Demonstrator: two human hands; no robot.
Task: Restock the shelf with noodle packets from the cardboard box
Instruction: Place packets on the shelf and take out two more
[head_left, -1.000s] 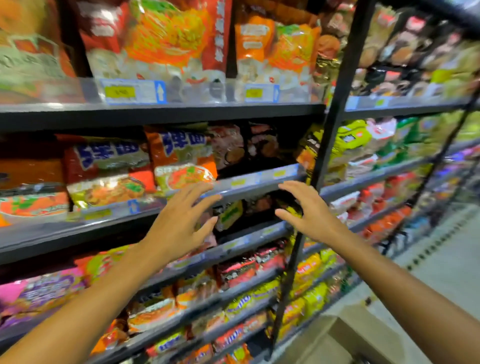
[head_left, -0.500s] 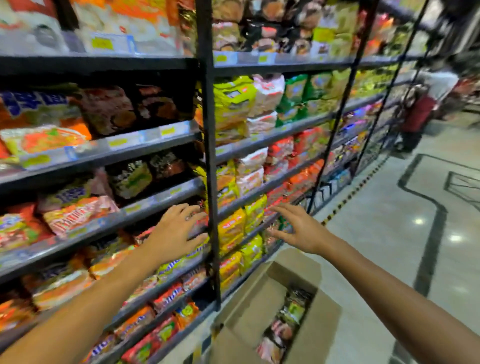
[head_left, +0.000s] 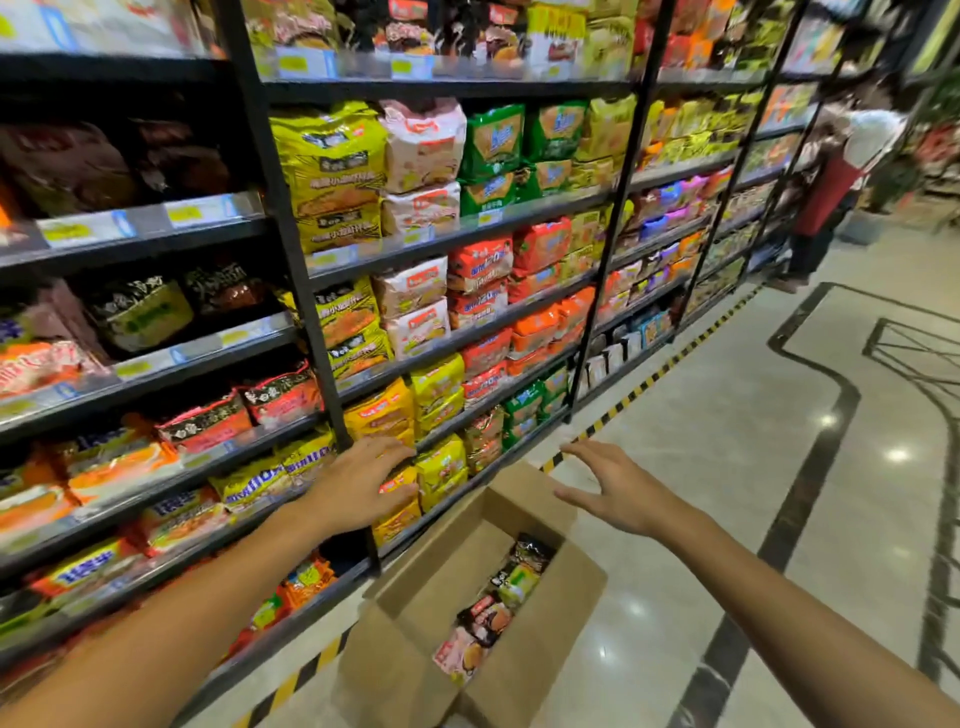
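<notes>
Looking at the cardboard box (head_left: 524, 613), your noodle packets (head_left: 498, 603) lie inside it in a row running away from you. Both hands are empty, fingers spread: right hand (head_left: 618, 493) hovers above the box's far flap, left hand (head_left: 358, 488) sits off toward the shelf (head_left: 291, 618). Right looks nearer, I think.

A glossy pale tiled floor (head_left: 727, 415) filled the side toward three o'clock, with dark inlaid lines (head_left: 810, 467) curving across it. Yellow-black hazard tape (head_left: 644, 382) ran along it. At two o'clock stood a person in a red apron (head_left: 831, 192).
</notes>
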